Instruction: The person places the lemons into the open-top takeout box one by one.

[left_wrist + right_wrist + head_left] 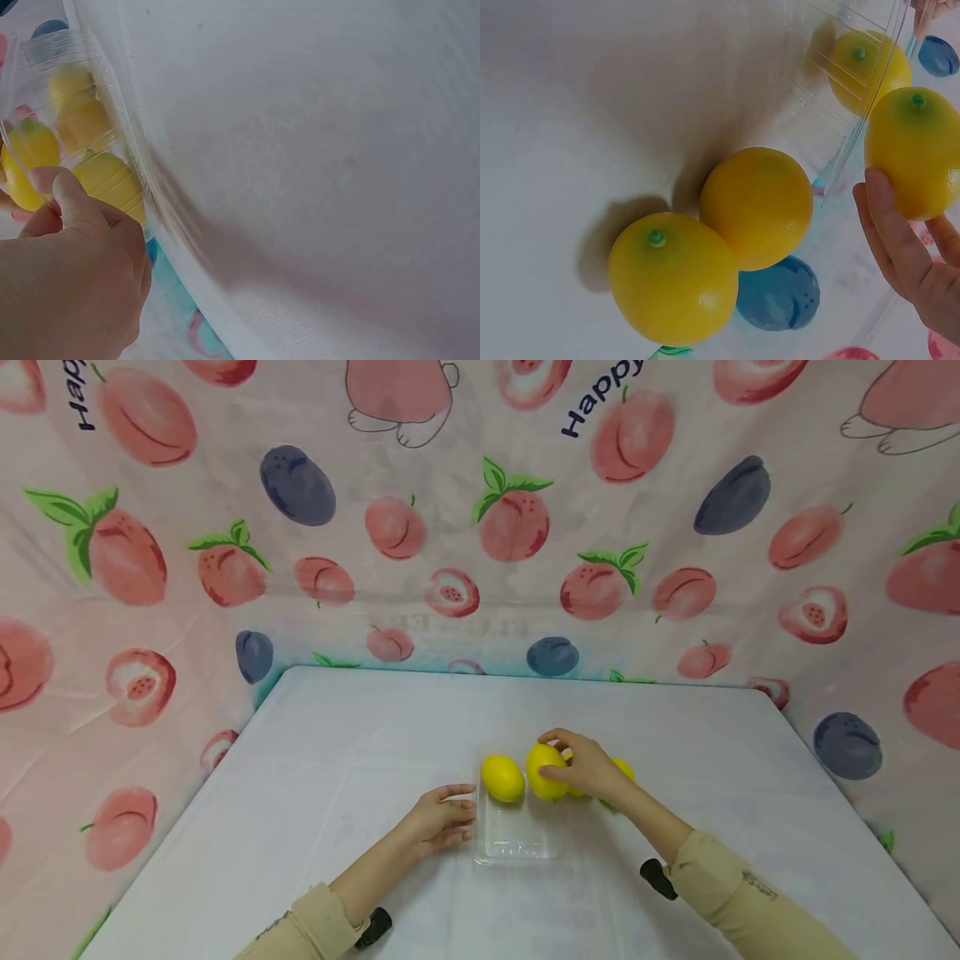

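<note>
Your right hand [585, 767] holds a glossy yellow oval lemon [541, 768] over the far right corner of a clear, rectangular plastic tray [517, 832]. The smooth fruit looks light, firm and slightly slippery: grip its widest part. The thin, ribbed tray likely flexes; whether your left hand [441, 817] pinches its left edge, you cannot tell.

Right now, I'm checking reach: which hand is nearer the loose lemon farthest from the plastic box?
The right hand, left of that lemon and gripping another lemon. The left hand is farther, at the left edge of the box.
</note>
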Demonstrator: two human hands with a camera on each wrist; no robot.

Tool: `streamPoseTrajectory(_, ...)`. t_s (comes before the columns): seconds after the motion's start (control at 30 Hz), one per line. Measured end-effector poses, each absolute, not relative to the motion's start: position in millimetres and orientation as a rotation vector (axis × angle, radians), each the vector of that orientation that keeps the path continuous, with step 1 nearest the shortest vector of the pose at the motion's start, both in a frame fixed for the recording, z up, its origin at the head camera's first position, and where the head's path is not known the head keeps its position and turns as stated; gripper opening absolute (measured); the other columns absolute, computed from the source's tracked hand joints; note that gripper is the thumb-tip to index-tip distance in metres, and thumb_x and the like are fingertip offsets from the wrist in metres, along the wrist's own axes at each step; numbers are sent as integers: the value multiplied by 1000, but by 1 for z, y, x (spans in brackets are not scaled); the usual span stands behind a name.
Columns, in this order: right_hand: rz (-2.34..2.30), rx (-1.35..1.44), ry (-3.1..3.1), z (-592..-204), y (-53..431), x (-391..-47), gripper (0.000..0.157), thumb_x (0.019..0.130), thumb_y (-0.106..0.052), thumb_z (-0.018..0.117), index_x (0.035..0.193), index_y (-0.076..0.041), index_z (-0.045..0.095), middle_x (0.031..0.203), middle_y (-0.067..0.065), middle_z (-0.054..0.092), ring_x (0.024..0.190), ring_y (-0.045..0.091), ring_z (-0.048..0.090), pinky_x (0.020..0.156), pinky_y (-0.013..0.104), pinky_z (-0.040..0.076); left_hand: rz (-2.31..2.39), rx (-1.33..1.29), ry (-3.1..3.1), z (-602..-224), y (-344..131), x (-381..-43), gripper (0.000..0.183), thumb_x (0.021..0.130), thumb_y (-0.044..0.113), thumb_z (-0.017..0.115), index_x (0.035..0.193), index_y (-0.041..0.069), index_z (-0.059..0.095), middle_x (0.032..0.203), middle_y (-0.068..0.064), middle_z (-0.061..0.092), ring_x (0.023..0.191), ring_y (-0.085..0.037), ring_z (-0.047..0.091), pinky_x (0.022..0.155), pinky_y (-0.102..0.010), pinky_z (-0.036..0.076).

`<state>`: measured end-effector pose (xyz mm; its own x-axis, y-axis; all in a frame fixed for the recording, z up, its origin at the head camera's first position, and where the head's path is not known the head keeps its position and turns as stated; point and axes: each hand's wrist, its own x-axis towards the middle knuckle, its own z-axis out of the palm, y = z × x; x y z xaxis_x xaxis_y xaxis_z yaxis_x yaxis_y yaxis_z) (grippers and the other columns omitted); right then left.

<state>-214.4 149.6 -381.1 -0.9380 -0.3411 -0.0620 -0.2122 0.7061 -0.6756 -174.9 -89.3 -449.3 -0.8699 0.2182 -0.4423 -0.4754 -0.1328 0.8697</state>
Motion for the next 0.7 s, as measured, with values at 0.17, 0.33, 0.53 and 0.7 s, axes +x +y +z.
streamPoseTrajectory(0.17,-936,-470,2806,-382,142,-217,41,84,-16,69,121,-3,56,115,21,60,92,28,56,83,41,53,2044,-301,1706,-448,-90,-176,43,89,-4,54,131,-1,46,84,2,56,70,-9,56,61,-20,54)
streamPoseTrajectory(0.33,-855,-436,2840,-387,134,-219,41,84,-17,69,122,-5,57,118,18,59,99,29,55,91,47,50,2046,-311,1720,-448,-89,-174,42,89,-5,54,131,-2,46,84,1,56,70,-10,55,61,-20,54)
streamPoseTrajectory(0.53,-797,-424,2866,-392,127,-219,44,84,-18,70,123,-6,57,113,14,61,90,23,54,87,42,51,2042,-308,1718,-452,-89,-176,41,89,-5,54,130,-1,47,84,1,55,72,-11,56,62,-21,54)
streamPoseTrajectory(0.7,-739,-431,2910,-394,124,-217,46,84,-23,71,123,-5,57,105,13,61,83,21,52,81,37,51,2045,-305,1717,-452,-89,-178,42,89,-5,55,129,-1,48,83,1,56,71,-10,56,61,-21,54)
